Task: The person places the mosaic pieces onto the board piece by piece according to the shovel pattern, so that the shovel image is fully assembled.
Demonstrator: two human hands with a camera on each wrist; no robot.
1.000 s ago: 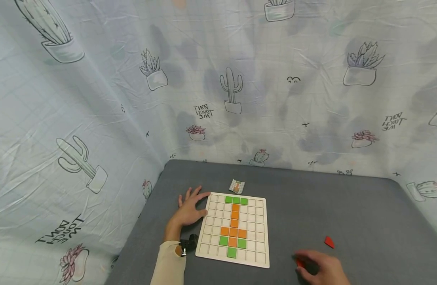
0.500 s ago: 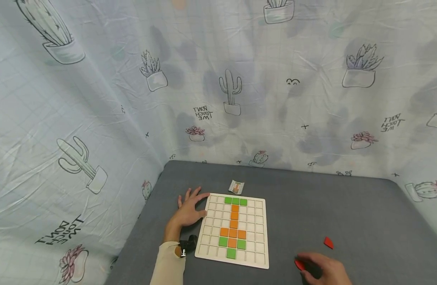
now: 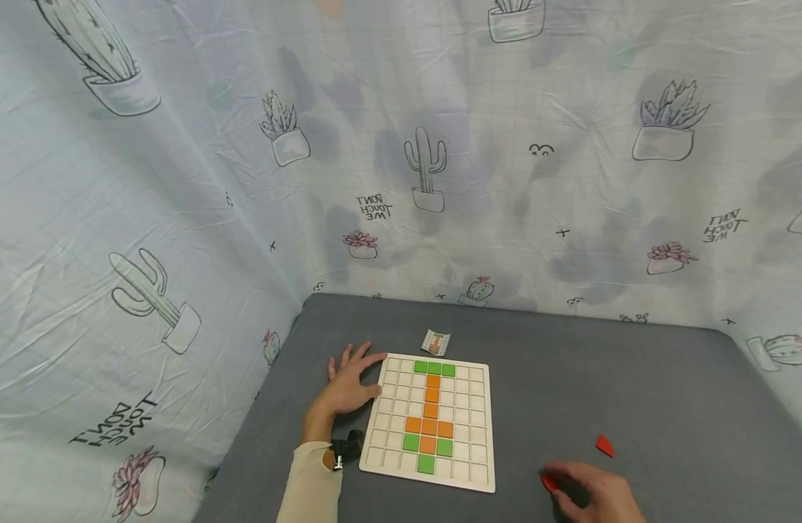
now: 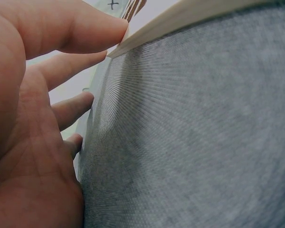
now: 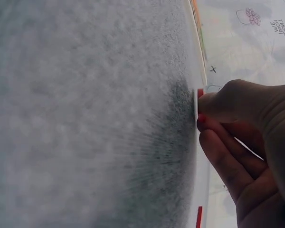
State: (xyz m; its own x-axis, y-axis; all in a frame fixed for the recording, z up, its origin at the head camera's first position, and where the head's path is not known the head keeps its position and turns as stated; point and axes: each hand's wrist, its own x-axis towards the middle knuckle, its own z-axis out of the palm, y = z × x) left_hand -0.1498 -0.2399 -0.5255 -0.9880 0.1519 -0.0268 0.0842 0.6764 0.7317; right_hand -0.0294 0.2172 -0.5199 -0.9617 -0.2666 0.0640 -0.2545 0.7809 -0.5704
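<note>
My left hand [image 3: 345, 388] lies at the left side of a pale square grid board [image 3: 469, 436], fingers spread. Its thumb [image 4: 109, 31] touches the board's edge and the index finger reaches the far left corner. Green tiles [image 3: 426, 463] and orange tiles [image 3: 431, 410] fill several of the board's cells in a figure down the middle. To the right of the board, my right hand [image 3: 597, 490] pinches a small red tile [image 3: 549, 483] between thumb and fingers, close over the table. Fingers partly hide this tile [image 5: 200, 92] in the right wrist view.
Another red tile [image 3: 605, 445], with one pointed end, lies beyond my right hand. A small printed card [image 3: 436, 342] with a grid picture is behind the board. The grey table [image 3: 571, 378] meets a cactus-print curtain [image 3: 479, 218] at its back and sides.
</note>
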